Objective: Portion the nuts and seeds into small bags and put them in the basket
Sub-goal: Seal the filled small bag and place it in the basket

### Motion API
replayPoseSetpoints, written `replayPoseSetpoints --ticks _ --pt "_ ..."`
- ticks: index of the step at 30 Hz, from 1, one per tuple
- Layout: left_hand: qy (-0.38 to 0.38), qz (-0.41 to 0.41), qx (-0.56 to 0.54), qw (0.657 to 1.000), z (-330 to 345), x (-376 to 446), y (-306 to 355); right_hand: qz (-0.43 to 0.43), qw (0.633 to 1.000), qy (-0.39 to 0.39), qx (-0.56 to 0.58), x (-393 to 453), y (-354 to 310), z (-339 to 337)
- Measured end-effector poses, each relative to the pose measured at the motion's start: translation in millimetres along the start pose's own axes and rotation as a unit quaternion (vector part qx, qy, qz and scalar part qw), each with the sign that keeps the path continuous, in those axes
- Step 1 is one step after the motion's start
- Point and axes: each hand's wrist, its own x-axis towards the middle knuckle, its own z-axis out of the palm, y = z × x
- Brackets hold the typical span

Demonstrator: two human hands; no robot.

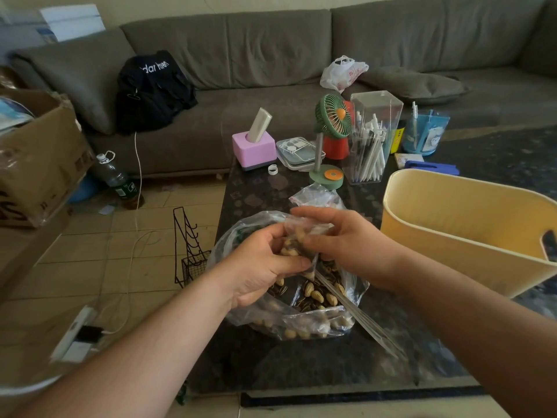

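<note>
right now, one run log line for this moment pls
step: filling small clear zip bag | left hand: holds nuts at bag | right hand: pinches bag | yellow plastic basket: no bags visible

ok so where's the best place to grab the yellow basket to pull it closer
Grip the yellow basket at its cut-out handle slot in the right-end wall, reaching in from above with the right hand. The slot gives the fingers an edge to hook, while the smooth walls likely offer little to hold. Both hands hold the small bag now, so one must let go first.
</note>
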Motion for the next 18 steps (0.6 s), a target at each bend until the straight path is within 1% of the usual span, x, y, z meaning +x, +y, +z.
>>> replayPoseSetpoints --ticks 2,4,7,9,11,13,16,18 --pt "-0.004 0.005 -0.026 1.000 1.3 0.1 0.6 0.006 0.998 0.052 0.027 3.9 3.8 2.0" --pt "0.003 0.015 -0.052 0.999 2.3 1.0 0.3 0.032 0.992 0.092 0.084 5.9 5.8 3.5" --pt "0.037 0.033 -0.057 0.997 3.6 4.5 -1.7 0.074 0.986 0.060 0.136 2.9 4.1 8.4" --pt "0.049 0.041 -0.073 0.995 5.1 5.5 -1.4 0.062 0.983 0.059 0.162 1.8 4.4 10.9" --pt "0.042 0.036 -0.097 0.994 5.9 5.8 -0.1 0.037 0.978 0.083 0.189 3.3 3.9 10.6" --pt "0.039 0.028 -0.106 0.993 5.9 6.4 0.6 0.037 0.973 0.098 0.208 4.2 2.3 9.3" --pt "0.049 0.022 -0.098 0.994 5.8 7.3 0.8 0.050 0.972 0.079 0.215 4.1 2.2 8.3" --pt "0.052 0.024 -0.107 0.993 5.4 8.0 1.5 0.040 0.976 0.060 0.208 4.6 2.7 9.2"
